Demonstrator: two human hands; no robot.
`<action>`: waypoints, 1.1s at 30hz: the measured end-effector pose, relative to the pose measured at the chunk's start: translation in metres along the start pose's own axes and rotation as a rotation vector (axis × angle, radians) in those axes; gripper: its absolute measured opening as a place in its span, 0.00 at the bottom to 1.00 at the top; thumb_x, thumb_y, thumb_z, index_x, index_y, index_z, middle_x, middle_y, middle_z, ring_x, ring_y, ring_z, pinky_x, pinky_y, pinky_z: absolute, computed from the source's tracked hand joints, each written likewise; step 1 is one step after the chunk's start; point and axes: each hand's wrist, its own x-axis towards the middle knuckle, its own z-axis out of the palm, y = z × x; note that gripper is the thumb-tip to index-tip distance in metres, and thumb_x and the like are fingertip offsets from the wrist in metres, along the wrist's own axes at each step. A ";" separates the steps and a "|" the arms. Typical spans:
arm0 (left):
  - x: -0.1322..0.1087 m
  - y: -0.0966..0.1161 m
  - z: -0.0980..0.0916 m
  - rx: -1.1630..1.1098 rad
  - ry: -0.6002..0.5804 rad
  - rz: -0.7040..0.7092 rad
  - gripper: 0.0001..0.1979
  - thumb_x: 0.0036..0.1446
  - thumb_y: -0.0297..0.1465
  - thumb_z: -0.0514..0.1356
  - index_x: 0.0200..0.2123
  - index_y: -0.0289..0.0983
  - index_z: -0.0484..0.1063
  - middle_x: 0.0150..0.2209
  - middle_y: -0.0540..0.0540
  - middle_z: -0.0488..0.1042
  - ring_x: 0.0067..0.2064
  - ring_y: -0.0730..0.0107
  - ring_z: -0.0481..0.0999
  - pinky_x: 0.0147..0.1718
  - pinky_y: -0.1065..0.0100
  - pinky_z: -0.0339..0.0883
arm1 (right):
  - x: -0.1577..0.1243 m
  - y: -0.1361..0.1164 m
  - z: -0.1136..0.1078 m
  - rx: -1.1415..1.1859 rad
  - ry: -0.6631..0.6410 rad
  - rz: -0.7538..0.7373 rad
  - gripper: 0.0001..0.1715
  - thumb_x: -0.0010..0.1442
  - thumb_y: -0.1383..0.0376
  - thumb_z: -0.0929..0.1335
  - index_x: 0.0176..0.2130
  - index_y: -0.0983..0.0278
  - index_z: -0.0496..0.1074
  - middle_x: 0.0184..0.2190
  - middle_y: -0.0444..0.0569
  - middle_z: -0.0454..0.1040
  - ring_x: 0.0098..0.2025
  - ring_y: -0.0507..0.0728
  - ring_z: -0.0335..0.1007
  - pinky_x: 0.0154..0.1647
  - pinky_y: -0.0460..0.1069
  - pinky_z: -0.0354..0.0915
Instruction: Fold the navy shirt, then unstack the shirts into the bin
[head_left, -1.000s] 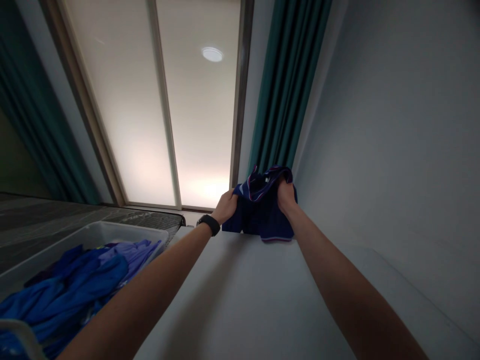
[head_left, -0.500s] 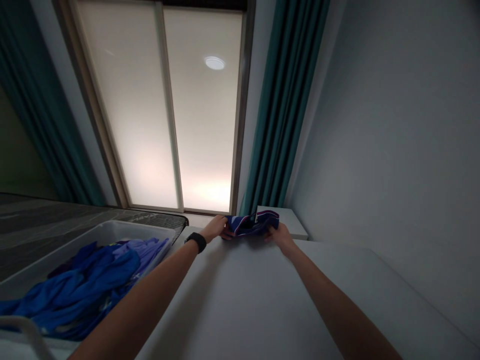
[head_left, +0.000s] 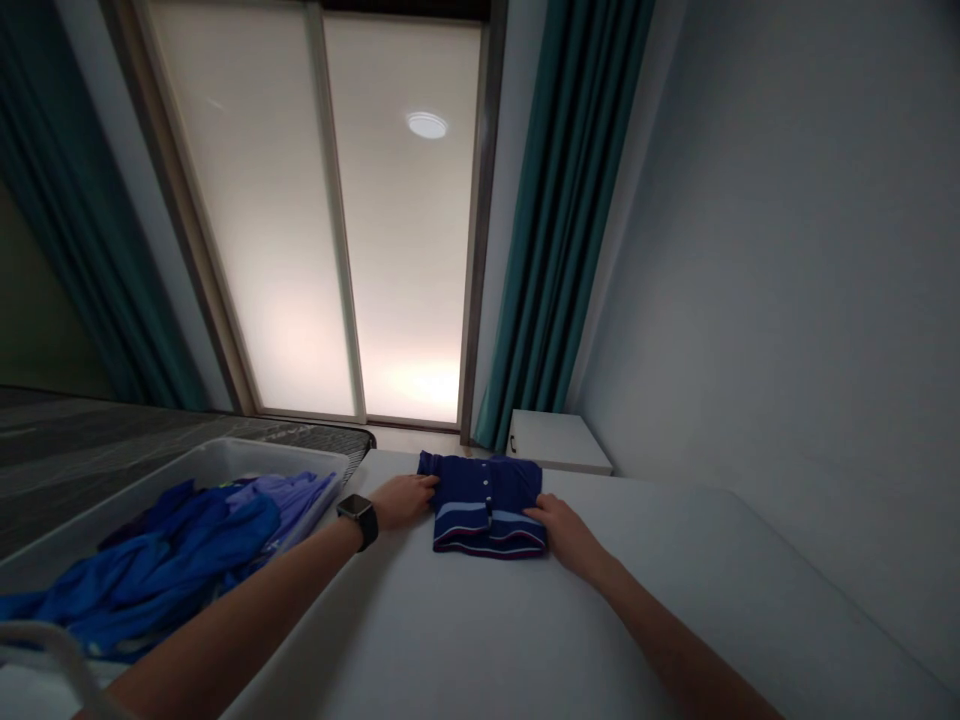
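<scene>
A navy garment (head_left: 469,484) with a buttoned front and light-blue, white and red stripes lies flat and folded on the white tabletop (head_left: 487,640). Its exact kind I cannot tell. My left hand (head_left: 405,500), with a black watch (head_left: 358,518) on the wrist, has its fingers closed at the garment's left edge. On the opposite side, my right hand (head_left: 566,530) pinches the right edge near the striped band. The fingertips of both hands are partly hidden by the cloth.
To the left stands a translucent plastic bin (head_left: 247,450) holding blue and purple clothes (head_left: 165,550). A small white cabinet (head_left: 559,440) stands beyond the table's far edge, beside a teal curtain (head_left: 562,250). Frosted sliding doors (head_left: 405,250) are behind, and a wall (head_left: 810,300) runs along the right.
The garment, bunched and raised at the far edge before, now lies spread with its buttons and stripes showing. Both hands have come down and nearer, staying at its sides.
</scene>
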 end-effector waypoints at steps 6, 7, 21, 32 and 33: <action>-0.003 0.002 -0.017 0.052 0.103 0.051 0.14 0.61 0.25 0.49 0.44 0.35 0.72 0.61 0.42 0.64 0.56 0.59 0.69 0.56 0.60 0.62 | 0.001 -0.011 -0.014 -0.081 0.178 -0.082 0.23 0.56 0.77 0.60 0.47 0.64 0.74 0.58 0.58 0.63 0.60 0.62 0.55 0.58 0.57 0.56; -0.005 0.001 -0.020 0.067 0.143 0.099 0.14 0.61 0.25 0.49 0.44 0.35 0.72 0.60 0.41 0.64 0.58 0.60 0.67 0.58 0.60 0.60 | -0.001 -0.013 -0.019 -0.058 0.195 -0.132 0.24 0.56 0.78 0.59 0.47 0.65 0.73 0.59 0.57 0.63 0.62 0.62 0.53 0.60 0.58 0.54; -0.017 0.053 -0.047 -0.010 0.071 0.266 0.12 0.53 0.28 0.53 0.40 0.39 0.72 0.34 0.45 0.76 0.37 0.61 0.75 0.43 0.61 0.65 | -0.048 -0.040 0.006 -0.238 0.049 -0.273 0.21 0.63 0.75 0.61 0.50 0.57 0.71 0.37 0.48 0.70 0.40 0.55 0.62 0.44 0.51 0.56; -0.016 0.099 0.038 -0.154 0.065 0.055 0.30 0.66 0.45 0.44 0.67 0.41 0.49 0.69 0.43 0.46 0.68 0.50 0.45 0.63 0.45 0.44 | -0.070 -0.037 -0.001 -0.329 0.045 -0.333 0.15 0.64 0.74 0.62 0.46 0.64 0.72 0.35 0.48 0.72 0.38 0.56 0.66 0.41 0.51 0.58; -0.021 0.103 0.037 -0.160 0.059 0.053 0.30 0.65 0.46 0.45 0.67 0.42 0.48 0.70 0.43 0.43 0.69 0.48 0.43 0.63 0.44 0.43 | -0.075 -0.040 -0.003 -0.321 0.032 -0.333 0.14 0.64 0.74 0.62 0.46 0.64 0.72 0.34 0.48 0.72 0.37 0.56 0.66 0.41 0.51 0.58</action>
